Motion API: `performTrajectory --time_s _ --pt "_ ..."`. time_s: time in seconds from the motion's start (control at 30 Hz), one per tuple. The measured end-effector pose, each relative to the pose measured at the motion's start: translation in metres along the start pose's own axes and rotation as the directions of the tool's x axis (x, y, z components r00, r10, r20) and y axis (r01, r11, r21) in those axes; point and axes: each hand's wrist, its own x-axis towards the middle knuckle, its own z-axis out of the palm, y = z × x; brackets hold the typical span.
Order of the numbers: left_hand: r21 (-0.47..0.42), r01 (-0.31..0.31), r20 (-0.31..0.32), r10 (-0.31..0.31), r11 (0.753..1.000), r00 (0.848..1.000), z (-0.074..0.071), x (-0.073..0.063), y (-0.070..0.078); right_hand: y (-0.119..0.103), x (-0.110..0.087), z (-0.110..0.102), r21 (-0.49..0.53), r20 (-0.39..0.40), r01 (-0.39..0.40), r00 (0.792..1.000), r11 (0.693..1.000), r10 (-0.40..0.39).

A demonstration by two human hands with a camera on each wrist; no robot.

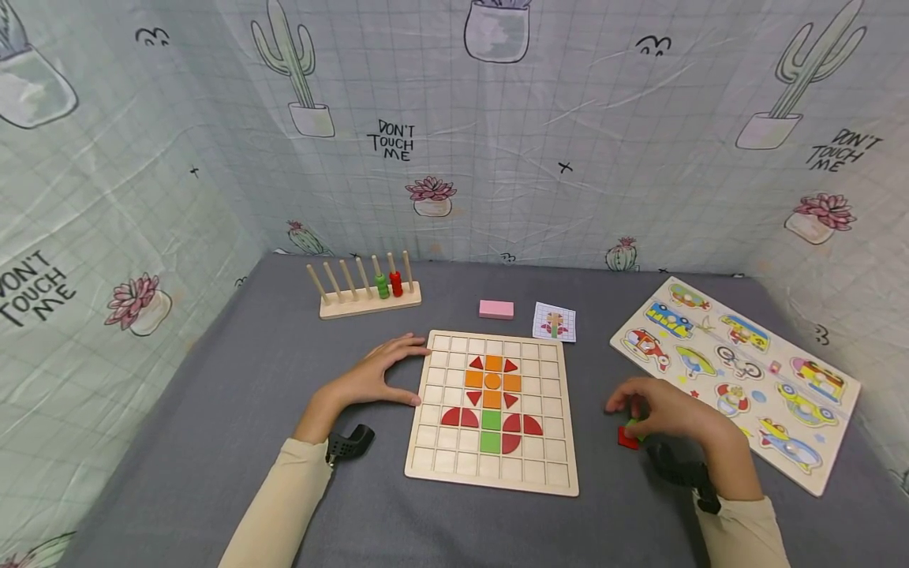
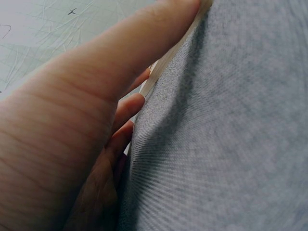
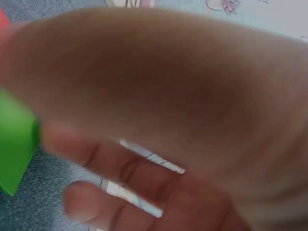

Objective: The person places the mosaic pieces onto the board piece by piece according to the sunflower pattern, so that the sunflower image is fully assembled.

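Observation:
My left hand point(image 1: 379, 372) rests at the left edge of a wooden grid board point(image 1: 440, 461), thumb and fingers spread along its side. Flat pieces form a pattern on the board, among them an orange circle point(image 1: 492, 381), a green square point(image 1: 490, 442) and a red quarter-circle point(image 1: 511, 443). To the right of the board, my right hand point(image 1: 663, 406) pinches a green piece point(image 3: 14, 139) between thumb and fingers; its full shape is hidden. Just beneath that hand lies a red piece point(image 1: 628, 439) on the grey cloth, partly covered.
Behind the board are a pink block point(image 1: 495, 309) and a small pattern card point(image 1: 555, 323). A peg stand point(image 1: 369, 304) with green and red beads stands at back left. A vehicle puzzle board point(image 1: 738, 386) lies at right, close to my right hand. Printed fabric point(image 1: 497, 221) hangs behind.

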Motion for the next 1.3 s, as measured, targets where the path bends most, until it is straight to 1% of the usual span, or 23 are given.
performTrajectory --time_s 0.13,0.27,0.43,0.57,0.67,0.77,0.97,1.13,1.23,1.3 --pt "-0.006 0.001 0.001 -0.001 1.000 1.000 0.000 0.000 0.001 0.005 0.000 0.000 0.031 0.053 -0.008 0.999 0.999 0.006" --pt "-0.005 0.001 -0.003 -0.001 1.000 1.000 0.000 0.000 0.001 0.006 0.000 0.001 0.051 0.065 -0.007 0.998 0.999 0.004" --pt "-0.003 0.003 -0.003 -0.003 1.000 1.000 0.001 0.000 -0.001 0.004 0.000 0.001 0.057 0.057 -0.026 0.998 0.998 0.023" --pt "0.004 -0.003 -0.003 0.003 1.000 1.000 0.002 0.000 -0.003 0.003 0.002 0.002 0.037 0.032 -0.049 0.998 0.998 0.048" --pt "0.007 -0.007 -0.004 0.007 1.000 1.000 0.001 0.001 -0.002 0.003 0.004 0.003 0.027 0.012 -0.047 0.999 0.999 0.047" --pt "0.003 -0.006 -0.005 0.006 1.000 1.000 0.001 0.001 -0.002 0.004 0.006 0.005 0.013 -0.004 -0.025 1.000 1.000 0.025" --pt "0.010 -0.002 -0.004 0.002 1.000 1.000 0.000 0.001 0.000 0.004 0.008 0.004 -0.076 -0.045 0.042 0.998 0.996 -0.045" --pt "0.014 -0.004 -0.006 0.004 1.000 1.000 0.000 0.000 -0.001 0.006 0.009 0.004 -0.060 -0.046 0.102 0.993 0.993 -0.105" --pt "0.012 -0.006 -0.002 0.006 1.000 1.000 0.001 0.000 -0.003 0.006 0.010 0.006 -0.058 -0.054 0.101 0.993 0.993 -0.104" --pt "0.010 -0.006 0.001 0.006 1.000 1.000 0.001 0.000 -0.004 0.006 0.011 0.009 -0.080 -0.065 0.094 0.993 0.992 -0.099"
